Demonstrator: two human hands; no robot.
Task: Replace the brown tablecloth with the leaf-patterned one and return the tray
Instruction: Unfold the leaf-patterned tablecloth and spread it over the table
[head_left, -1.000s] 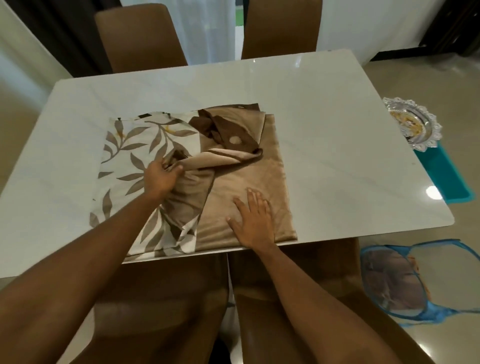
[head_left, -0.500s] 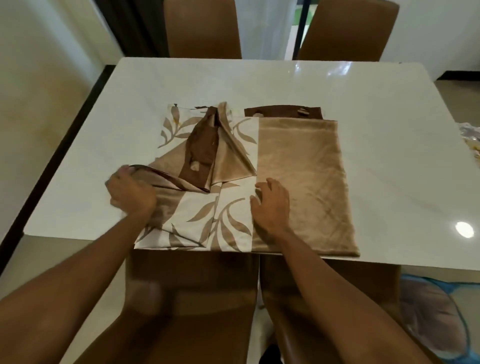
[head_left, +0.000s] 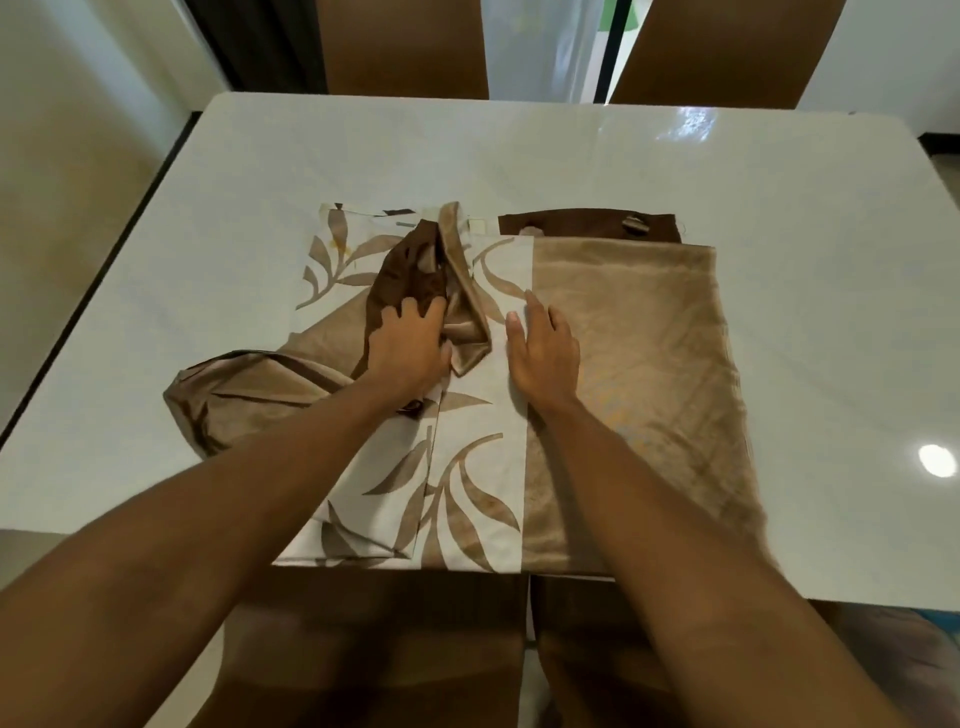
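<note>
A folded cloth lies on the white marble table (head_left: 571, 171), near the front edge. It shows a cream leaf-patterned part (head_left: 483, 483) in the middle and left, and a tan-brown satin part (head_left: 639, 364) on the right. A loose tan and dark brown flap is bunched over the left side and spills out to the left. My left hand (head_left: 410, 345) grips this bunched flap at the cloth's middle. My right hand (head_left: 543, 351) presses flat where the leaf pattern meets the tan part. The tray is out of view.
Two brown chairs (head_left: 402, 47) stand at the far side of the table and two more (head_left: 363, 649) are tucked in just below me. A dark floor strip runs along the table's left side. A blue-edged object (head_left: 930, 618) peeks in at bottom right.
My left hand moved from the flap's left end to the cloth's middle and took hold of the bunched fabric there. My right hand slid farther up the cloth. The view shifted slightly.
</note>
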